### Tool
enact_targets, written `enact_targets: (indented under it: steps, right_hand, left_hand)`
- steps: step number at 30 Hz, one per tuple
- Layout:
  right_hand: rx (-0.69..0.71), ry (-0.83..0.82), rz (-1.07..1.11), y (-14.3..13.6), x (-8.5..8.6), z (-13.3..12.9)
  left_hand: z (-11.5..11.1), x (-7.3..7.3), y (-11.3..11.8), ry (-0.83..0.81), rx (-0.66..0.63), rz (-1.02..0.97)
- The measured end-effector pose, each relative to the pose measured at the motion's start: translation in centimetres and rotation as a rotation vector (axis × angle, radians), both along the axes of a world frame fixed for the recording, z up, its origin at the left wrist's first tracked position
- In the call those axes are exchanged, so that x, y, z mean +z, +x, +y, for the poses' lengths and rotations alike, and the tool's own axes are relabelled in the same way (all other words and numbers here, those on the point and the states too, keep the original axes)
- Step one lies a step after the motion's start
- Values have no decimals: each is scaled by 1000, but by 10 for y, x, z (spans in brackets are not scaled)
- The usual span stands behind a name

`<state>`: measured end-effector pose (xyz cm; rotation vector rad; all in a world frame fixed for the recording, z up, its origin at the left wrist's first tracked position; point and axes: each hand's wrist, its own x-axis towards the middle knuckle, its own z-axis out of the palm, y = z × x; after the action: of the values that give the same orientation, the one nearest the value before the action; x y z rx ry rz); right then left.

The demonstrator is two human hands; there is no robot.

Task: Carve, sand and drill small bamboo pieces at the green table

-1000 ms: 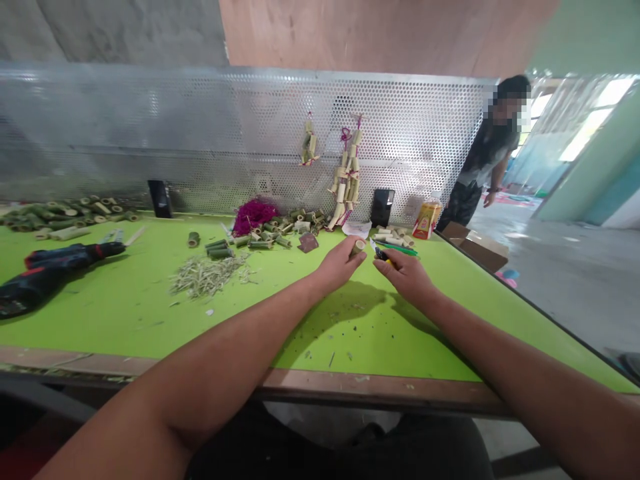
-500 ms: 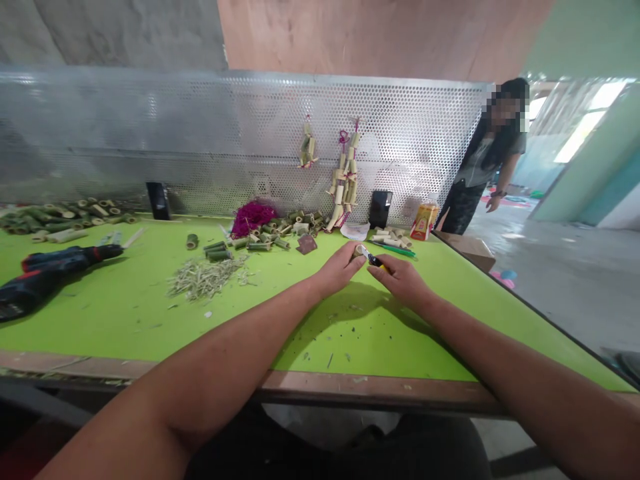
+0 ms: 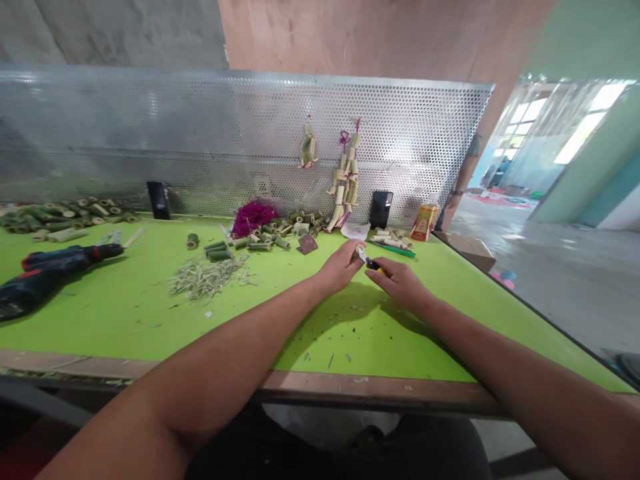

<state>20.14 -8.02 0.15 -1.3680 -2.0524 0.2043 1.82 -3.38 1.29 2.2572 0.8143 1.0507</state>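
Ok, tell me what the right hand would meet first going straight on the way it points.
Most likely the bamboo piece in the left hand: the knife in the right hand aims its blade at that piece's open end, though whether they touch is unclear.

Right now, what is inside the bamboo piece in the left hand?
The knife blade overlaps the open end of the bamboo piece; whether its tip is inside is unclear. The deeper interior cannot be seen.

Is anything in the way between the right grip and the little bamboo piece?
Only the knife that the right grip holds, its blade at the open end of the bamboo piece. Nothing else visible blocks it.
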Motion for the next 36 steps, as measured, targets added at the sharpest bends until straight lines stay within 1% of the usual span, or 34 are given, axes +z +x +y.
enact_targets:
  steps: [3, 6, 11, 16, 25, 28, 30, 36]
  right_hand:
    - [7, -8, -5, 0, 1, -1]
    - [3, -18, -15, 0, 2, -2]
    - [6, -13, -44, -3, 4, -4]
    - [29, 7, -26, -4, 6, -8]
    - [10, 10, -18, -3, 5, -8]
    - [15, 27, -19, -2, 6, -8]
    - [4, 39, -21, -1, 6, -9]
    - [7, 49, -7, -2, 3, -6]
  left_hand:
    - [-1, 2, -2, 4, -18, 26]
    - [-3, 5, -5, 46, -36, 73]
    - [0, 4, -4, 137, 47, 163]
    - [5, 4, -4, 228, 56, 216]
    - [3, 9, -6, 260, 88, 275]
    - [1, 10, -5, 249, 93, 289]
    - [0, 10, -4, 205, 83, 278]
    - [0, 4, -2, 25, -42, 106]
